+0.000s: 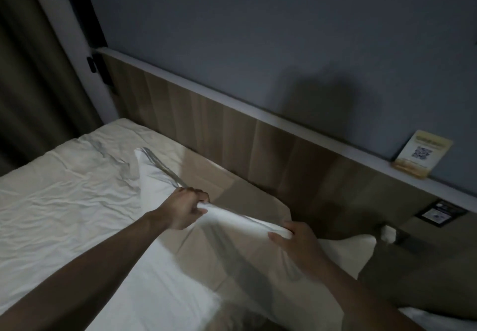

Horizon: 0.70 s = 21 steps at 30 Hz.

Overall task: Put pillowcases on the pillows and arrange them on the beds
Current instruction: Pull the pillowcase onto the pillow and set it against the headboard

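Observation:
A white pillowcase (165,274) with a grey stripe hangs stretched between my two hands above the bed (51,201). My left hand (184,210) grips its upper edge in a fist. My right hand (294,240) pinches the same edge further right, fingers closed over the cloth. Whether a pillow is inside the pillowcase I cannot tell. A beige pillow (232,191) lies behind the pillowcase against the headboard. Another white pillow (343,255) lies at the right, partly hidden by my right arm.
A wooden headboard (232,129) with a narrow ledge runs along the grey wall. A small card with a QR code (423,153) stands on the ledge. A wall socket panel (258,214) sits below it. Dark curtains (31,72) hang at the left.

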Available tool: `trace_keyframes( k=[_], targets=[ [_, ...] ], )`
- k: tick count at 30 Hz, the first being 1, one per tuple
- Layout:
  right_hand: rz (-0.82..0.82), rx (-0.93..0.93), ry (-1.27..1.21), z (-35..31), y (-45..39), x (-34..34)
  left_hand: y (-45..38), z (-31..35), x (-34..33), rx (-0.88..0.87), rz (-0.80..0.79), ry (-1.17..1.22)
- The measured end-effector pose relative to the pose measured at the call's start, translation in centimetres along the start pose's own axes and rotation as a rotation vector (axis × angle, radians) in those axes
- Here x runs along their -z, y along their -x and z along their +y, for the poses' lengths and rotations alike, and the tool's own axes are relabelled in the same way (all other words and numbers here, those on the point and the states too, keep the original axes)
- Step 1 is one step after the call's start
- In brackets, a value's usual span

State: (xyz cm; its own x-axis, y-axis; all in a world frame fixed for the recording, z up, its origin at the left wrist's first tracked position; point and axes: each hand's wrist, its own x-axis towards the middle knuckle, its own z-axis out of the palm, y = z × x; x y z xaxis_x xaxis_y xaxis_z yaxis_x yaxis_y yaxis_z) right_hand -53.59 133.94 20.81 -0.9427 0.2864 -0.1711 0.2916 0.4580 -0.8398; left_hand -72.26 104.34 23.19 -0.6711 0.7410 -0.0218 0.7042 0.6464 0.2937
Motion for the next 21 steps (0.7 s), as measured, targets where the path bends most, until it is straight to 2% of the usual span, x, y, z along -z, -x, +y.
trace_keyframes(
  k=[5,14,19,21],
  targets=[
    [0.002,-0.066,-0.088,0.5,-4.8,1.6,-7.1,-1.7,0.2,-0.018,-0.036,0.022],
    [-0.047,-0.234,-0.233,1.7,-14.8,4.2,-19.7,-3.5,-0.3,0.073,-0.109,-0.039],
    [-0.048,-0.267,-0.176,5.4,-21.4,5.3,-26.3,-4.5,-3.1,0.148,-0.126,-0.055],
    [-0.068,-0.246,-0.105,6.9,-23.8,5.8,-28.2,-4.6,-4.8,0.184,-0.087,-0.032]
  ],
)
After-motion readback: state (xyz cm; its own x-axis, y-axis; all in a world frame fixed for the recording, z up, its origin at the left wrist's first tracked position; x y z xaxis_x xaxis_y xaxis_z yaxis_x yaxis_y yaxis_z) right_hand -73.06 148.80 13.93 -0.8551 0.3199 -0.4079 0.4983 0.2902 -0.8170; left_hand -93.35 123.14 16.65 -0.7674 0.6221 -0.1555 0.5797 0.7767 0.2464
